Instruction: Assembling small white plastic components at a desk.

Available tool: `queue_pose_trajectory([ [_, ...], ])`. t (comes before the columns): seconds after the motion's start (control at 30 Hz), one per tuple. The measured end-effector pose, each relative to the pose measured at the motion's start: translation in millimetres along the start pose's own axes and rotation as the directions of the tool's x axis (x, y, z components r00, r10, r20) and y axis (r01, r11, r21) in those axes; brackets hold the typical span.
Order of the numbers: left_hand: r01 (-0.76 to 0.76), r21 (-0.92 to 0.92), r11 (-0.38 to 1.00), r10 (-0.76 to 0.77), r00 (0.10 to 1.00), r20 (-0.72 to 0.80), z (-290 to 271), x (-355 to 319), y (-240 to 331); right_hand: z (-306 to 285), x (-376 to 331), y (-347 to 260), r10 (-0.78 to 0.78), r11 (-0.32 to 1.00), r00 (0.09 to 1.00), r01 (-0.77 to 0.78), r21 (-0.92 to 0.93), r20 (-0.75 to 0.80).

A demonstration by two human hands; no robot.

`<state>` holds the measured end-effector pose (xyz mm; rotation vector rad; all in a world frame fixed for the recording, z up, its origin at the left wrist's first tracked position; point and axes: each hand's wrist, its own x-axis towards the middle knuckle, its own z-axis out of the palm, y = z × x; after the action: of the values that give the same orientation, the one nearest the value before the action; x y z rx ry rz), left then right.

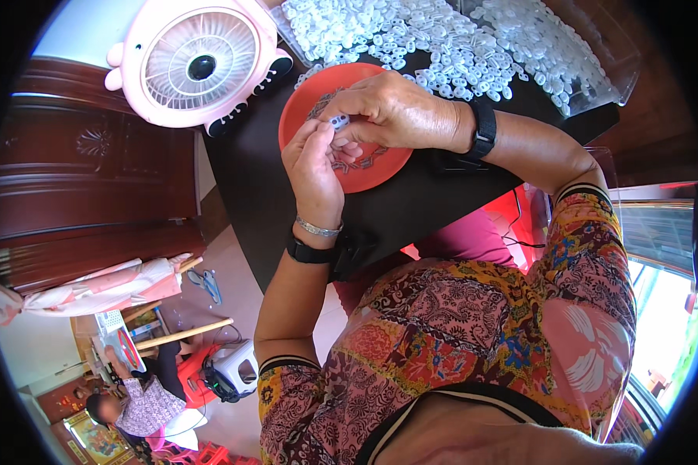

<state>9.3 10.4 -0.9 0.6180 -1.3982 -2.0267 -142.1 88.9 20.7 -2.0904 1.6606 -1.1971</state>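
Observation:
Over a round orange-red plate [392, 167], my two hands meet. A small pale plastic piece with dark holes [339, 122] sits at the fingertips of my left hand [316, 167], which is closed in a pinch on it. The fingers of my right hand [399, 112] are bent together right beside that piece; whether they grip something small is hidden. Small grey slender pieces [357, 163] lie in the plate under my hands. A big heap of similar whitish plastic pieces [450, 58] spreads over the far side of the dark table [248, 182].
A pink fan [202, 66] stands at the table's far left. More plastic pieces rest in a clear tray [609, 89] at the far right. To the lower left, another person [151, 407] sits near red stools [209, 453]; blue slippers [206, 285] lie on the floor.

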Motion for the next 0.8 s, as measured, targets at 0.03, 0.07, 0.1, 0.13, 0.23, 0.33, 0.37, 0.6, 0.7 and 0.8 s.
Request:
queue_pose_trajectory([
  [0.03,-0.002,0.041,0.999,0.002,1.0,0.005,-0.9,-0.6,0.8,1.3,0.9,1.0,-0.001,1.0,1.0,0.001,0.002,0.001],
  [0.07,-0.002,0.08,0.997,0.001,1.0,0.015,0.2,-0.7,0.6,1.4,0.3,2.7,-0.023,1.0,1.0,0.023,-0.006,-0.007],
  [0.1,0.0,0.077,0.997,-0.001,1.0,0.018,1.5,-0.6,-0.2,1.2,-0.5,3.7,-0.046,0.999,0.999,0.046,-0.015,-0.016],
  [0.13,-0.002,0.052,0.999,0.001,1.0,0.017,2.9,-0.5,-1.2,-0.1,-1.5,3.0,-0.043,0.999,0.999,0.042,-0.017,-0.015],
  [0.23,0.001,0.037,0.999,-0.001,1.0,0.009,2.9,0.0,-0.7,-0.6,-0.3,2.8,-0.005,1.0,1.0,0.005,0.015,0.011],
  [0.33,0.01,0.073,0.997,-0.01,1.0,0.007,3.3,-0.2,0.7,-0.6,0.8,3.8,-0.027,0.999,1.0,0.027,-0.023,0.014],
  [0.37,0.013,0.102,0.995,-0.014,1.0,0.005,3.8,0.1,1.0,-1.4,0.5,3.6,-0.034,0.998,0.999,0.035,-0.043,0.014],
  [0.6,-0.03,0.085,0.996,0.032,0.999,-0.022,3.9,-0.6,1.1,-2.3,0.2,3.6,-0.058,0.993,0.998,0.061,0.099,-0.034],
  [0.7,-0.053,0.08,0.995,0.055,0.998,-0.015,2.6,-1.4,1.9,-2.1,1.4,1.4,-0.101,0.995,0.993,0.101,0.006,-0.065],
  [0.8,-0.084,0.069,0.994,0.083,0.996,0.017,2.4,-0.8,1.6,-6.6,0.7,-0.1,-0.094,0.995,0.994,0.092,-0.039,-0.063],
])
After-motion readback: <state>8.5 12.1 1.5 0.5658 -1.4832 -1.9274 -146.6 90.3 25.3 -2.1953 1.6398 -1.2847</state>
